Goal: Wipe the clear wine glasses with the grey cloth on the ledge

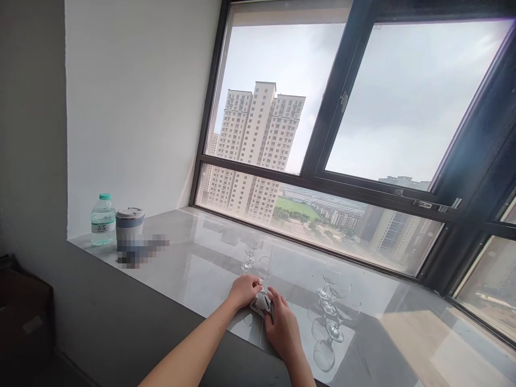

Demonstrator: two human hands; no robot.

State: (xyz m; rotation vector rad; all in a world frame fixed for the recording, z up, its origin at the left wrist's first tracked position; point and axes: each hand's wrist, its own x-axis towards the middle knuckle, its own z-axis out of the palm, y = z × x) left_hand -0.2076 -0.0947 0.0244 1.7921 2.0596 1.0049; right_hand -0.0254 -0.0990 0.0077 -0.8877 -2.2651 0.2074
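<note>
My left hand (243,291) is closed around the stem of a clear wine glass (265,267) that stands up from between my hands. My right hand (282,321) grips a grey cloth (262,303) bunched at the base of that glass. Both hands rest low over the glossy grey windowsill (201,258). Another wine glass (250,251) stands upright just behind them.
Several more clear wine glasses (332,303) stand to the right on the sill. A water bottle (102,219) and a lidded grey cup (129,226) sit at the far left by the white wall. A large dark-framed window (322,172) runs behind the sill.
</note>
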